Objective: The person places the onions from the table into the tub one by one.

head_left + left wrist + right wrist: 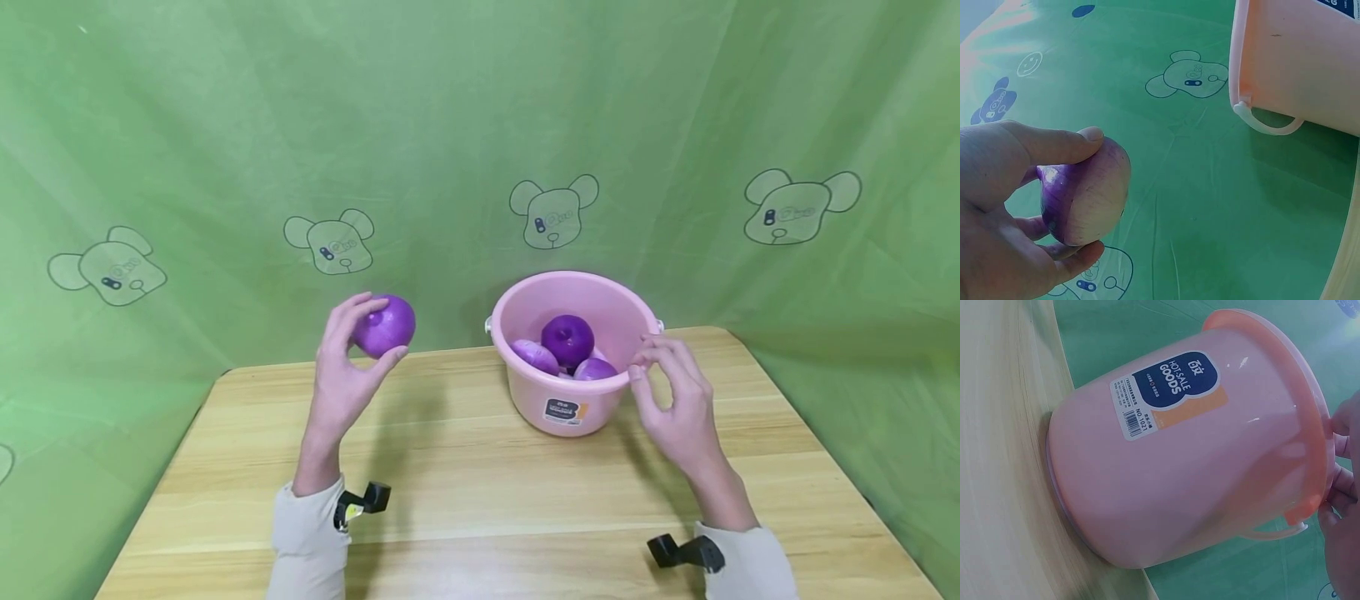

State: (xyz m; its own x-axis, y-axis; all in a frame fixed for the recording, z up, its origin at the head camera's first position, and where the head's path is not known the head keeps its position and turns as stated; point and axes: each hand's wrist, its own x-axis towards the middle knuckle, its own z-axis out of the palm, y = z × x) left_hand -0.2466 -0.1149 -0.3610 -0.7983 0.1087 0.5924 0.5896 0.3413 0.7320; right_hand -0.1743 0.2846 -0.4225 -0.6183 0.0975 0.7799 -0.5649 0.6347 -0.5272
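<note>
My left hand (347, 379) holds a purple onion (392, 325) up off the table, left of the pink bucket (540, 392). In the left wrist view, thumb and fingers grip the onion (1100, 194) from opposite sides, and its paler half shows. At the bucket's right side, my right hand (678, 404) pinches the rim between thumb and fingers; the right wrist view shows the thumb against the bucket's rim (1316, 419). Inside the bucket lie a dark purple onion (567, 337) and two lighter ones, one at the left (534, 356) and one at the front (596, 369).
The bucket stands upright on a wooden table (465, 500), near its back edge. Green cloth (450, 125) printed with bear heads hangs behind and at both sides. A white handle (1272, 125) hangs at the bucket's side. A printed label (1169, 390) is on its wall.
</note>
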